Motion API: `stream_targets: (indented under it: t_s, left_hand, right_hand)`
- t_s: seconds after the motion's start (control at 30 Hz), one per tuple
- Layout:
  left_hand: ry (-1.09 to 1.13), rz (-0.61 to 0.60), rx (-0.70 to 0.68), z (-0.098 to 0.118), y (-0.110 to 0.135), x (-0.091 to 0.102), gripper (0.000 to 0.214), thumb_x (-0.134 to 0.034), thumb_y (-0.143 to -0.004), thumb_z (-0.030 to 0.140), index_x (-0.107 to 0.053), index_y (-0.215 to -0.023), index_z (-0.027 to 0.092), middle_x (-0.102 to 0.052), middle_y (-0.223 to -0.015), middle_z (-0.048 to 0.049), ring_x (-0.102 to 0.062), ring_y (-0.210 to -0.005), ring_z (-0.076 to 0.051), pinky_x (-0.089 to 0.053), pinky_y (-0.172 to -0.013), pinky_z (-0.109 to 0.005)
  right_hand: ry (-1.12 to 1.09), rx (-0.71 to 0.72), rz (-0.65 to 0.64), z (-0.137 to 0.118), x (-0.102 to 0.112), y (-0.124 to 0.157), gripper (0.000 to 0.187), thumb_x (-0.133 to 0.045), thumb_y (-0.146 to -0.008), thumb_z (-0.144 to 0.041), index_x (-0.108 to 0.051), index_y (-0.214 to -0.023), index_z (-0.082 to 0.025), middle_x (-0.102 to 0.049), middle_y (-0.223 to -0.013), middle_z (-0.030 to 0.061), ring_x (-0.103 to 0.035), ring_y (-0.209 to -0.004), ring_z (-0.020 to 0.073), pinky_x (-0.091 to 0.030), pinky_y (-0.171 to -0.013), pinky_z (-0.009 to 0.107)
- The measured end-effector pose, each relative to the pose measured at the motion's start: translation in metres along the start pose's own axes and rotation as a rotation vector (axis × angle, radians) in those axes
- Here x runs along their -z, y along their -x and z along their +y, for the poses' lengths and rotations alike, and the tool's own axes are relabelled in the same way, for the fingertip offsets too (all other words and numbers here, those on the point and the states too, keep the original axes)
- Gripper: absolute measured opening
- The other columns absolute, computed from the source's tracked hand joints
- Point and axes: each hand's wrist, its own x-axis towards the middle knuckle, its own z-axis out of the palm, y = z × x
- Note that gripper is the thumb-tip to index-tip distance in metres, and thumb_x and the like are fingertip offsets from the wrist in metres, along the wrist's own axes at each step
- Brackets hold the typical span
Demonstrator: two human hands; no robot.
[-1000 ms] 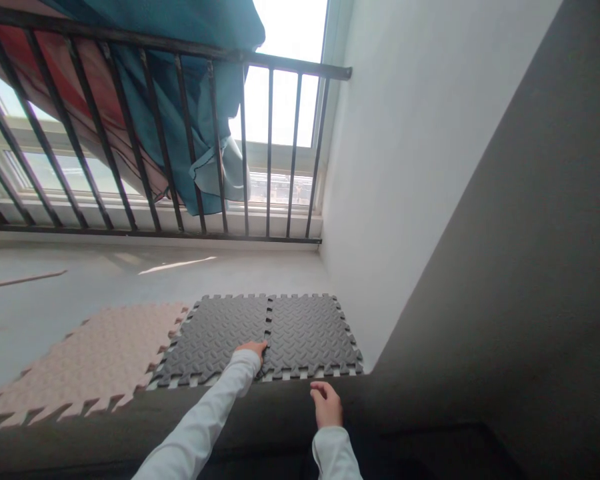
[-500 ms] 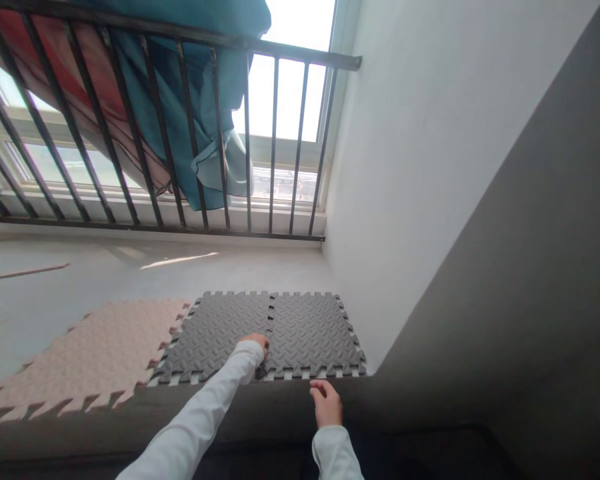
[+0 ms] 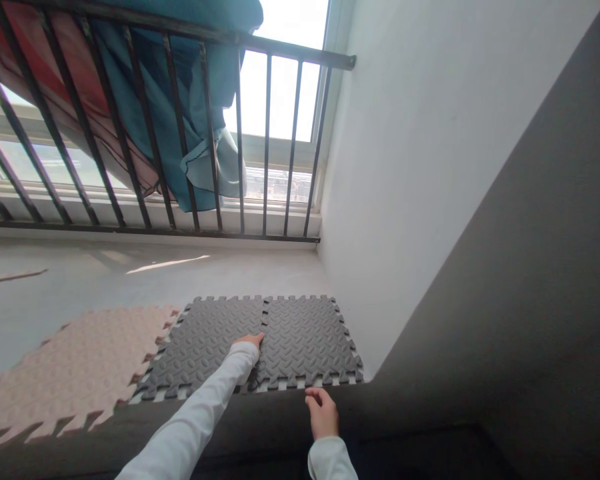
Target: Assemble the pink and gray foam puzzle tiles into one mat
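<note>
Two dark grey foam puzzle mats lie side by side on the concrete floor, the left mat (image 3: 200, 347) and the right mat (image 3: 307, 340), joined by interlocking teeth. My left hand (image 3: 249, 341), in a white sleeve, presses down on the seam between them; its fingers are mostly hidden behind the wrist. My right hand (image 3: 321, 412) hovers below the mats' near edge, over a dark grey ledge (image 3: 260, 417), with its fingers loosely curled and nothing in them.
A pink foam mat (image 3: 75, 367) lies to the left of the grey ones. A black metal railing (image 3: 180, 133) with teal and red cloth (image 3: 190, 100) draped on it stands before a window. A white wall (image 3: 420, 167) bounds the right side.
My left hand has slid a little farther up the seam between the grey mats. The right hand has barely moved. The view has shifted slightly.
</note>
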Motion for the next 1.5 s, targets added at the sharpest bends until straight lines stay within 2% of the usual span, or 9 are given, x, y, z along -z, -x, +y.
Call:
stream_targets:
  t_s: [0.13,0.27,0.4,0.47,0.83,1.0,1.07,1.23,1.5]
  left_hand:
    - [-0.042,-0.077,-0.021,0.002,-0.002,0.006,0.061,-0.054,-0.065,0.020,-0.044,-0.124,0.033,-0.055,-0.122,-0.0098,-0.054,-0.107,-0.025,-0.045,-0.087,-0.036]
    - [-0.066,-0.071,-0.034,0.000,-0.006,0.018,0.051,-0.051,-0.068,0.023,-0.050,-0.118,0.035,-0.055,-0.123,-0.0074,-0.052,-0.109,-0.024,-0.043,-0.090,-0.036]
    - [-0.087,-0.057,-0.010,-0.002,-0.015,0.025,0.066,-0.050,-0.069,0.022,-0.031,-0.131,0.034,-0.053,-0.124,-0.0107,-0.053,-0.108,-0.024,-0.045,-0.088,-0.036]
    - [-0.094,-0.067,-0.003,-0.002,-0.020,0.026,0.070,-0.051,-0.068,0.021,-0.028,-0.132,0.033,-0.053,-0.124,-0.0110,-0.053,-0.108,-0.023,-0.045,-0.087,-0.035]
    - [-0.089,-0.071,-0.002,0.008,-0.044,0.017,0.056,-0.049,-0.067,0.019,-0.046,-0.122,0.031,-0.055,-0.122,-0.0092,-0.053,-0.108,-0.023,-0.046,-0.086,-0.036]
    - [-0.070,-0.081,-0.008,0.002,-0.056,0.025,0.043,-0.048,-0.069,0.021,-0.058,-0.110,0.031,-0.058,-0.119,-0.0056,-0.054,-0.106,-0.021,-0.045,-0.088,-0.030]
    - [-0.067,-0.075,-0.020,-0.002,-0.060,0.031,0.047,-0.048,-0.069,0.019,-0.055,-0.113,0.032,-0.056,-0.122,-0.0047,-0.052,-0.110,-0.020,-0.042,-0.091,-0.029]
    - [-0.067,-0.063,0.005,-0.008,-0.071,0.037,0.070,-0.051,-0.065,0.019,-0.031,-0.130,0.036,-0.050,-0.128,-0.0075,-0.051,-0.111,-0.023,-0.043,-0.089,-0.037]
    - [-0.045,-0.070,0.003,-0.005,-0.087,0.026,0.065,-0.051,-0.065,0.019,-0.038,-0.127,0.035,-0.049,-0.129,-0.0046,-0.048,-0.114,-0.020,-0.042,-0.092,-0.033]
  right_hand:
    - [-0.014,-0.017,-0.026,0.002,-0.003,-0.004,0.016,-0.051,-0.053,-0.027,-0.063,-0.061,-0.020,-0.067,-0.067,0.0021,-0.061,-0.069,0.0187,-0.044,-0.068,0.025]
    - [-0.028,-0.023,-0.041,0.005,-0.006,-0.006,0.017,-0.049,-0.052,-0.027,-0.062,-0.060,-0.019,-0.067,-0.066,0.0031,-0.061,-0.069,0.0190,-0.044,-0.068,0.026]
    - [-0.056,-0.002,0.000,0.006,-0.009,-0.004,0.016,-0.049,-0.053,-0.026,-0.062,-0.060,-0.020,-0.067,-0.066,0.0021,-0.060,-0.068,0.0181,-0.044,-0.068,0.025]
    - [-0.053,-0.006,0.012,0.005,-0.009,-0.003,0.015,-0.049,-0.053,-0.025,-0.062,-0.060,-0.020,-0.067,-0.065,0.0018,-0.061,-0.068,0.0182,-0.044,-0.068,0.025]
    - [-0.071,-0.029,-0.008,0.009,-0.010,-0.007,0.013,-0.053,-0.052,-0.028,-0.062,-0.058,-0.021,-0.067,-0.065,0.0022,-0.061,-0.069,0.0195,-0.045,-0.067,0.025]
    - [-0.117,-0.010,0.013,0.009,-0.014,-0.007,0.013,-0.053,-0.053,-0.028,-0.062,-0.058,-0.021,-0.067,-0.066,0.0023,-0.061,-0.069,0.0187,-0.045,-0.068,0.025]
    - [-0.119,-0.005,0.013,0.010,-0.015,-0.005,0.014,-0.052,-0.054,-0.028,-0.062,-0.059,-0.021,-0.067,-0.066,0.0026,-0.061,-0.069,0.0186,-0.045,-0.068,0.024]
    - [-0.071,0.017,0.001,0.015,-0.014,-0.004,0.016,-0.051,-0.055,-0.030,-0.063,-0.060,-0.021,-0.067,-0.065,0.0024,-0.061,-0.067,0.0188,-0.044,-0.066,0.024]
    - [-0.041,0.001,0.032,0.020,-0.017,-0.007,0.016,-0.052,-0.054,-0.030,-0.064,-0.060,-0.022,-0.067,-0.066,0.0012,-0.061,-0.067,0.0186,-0.045,-0.065,0.023]
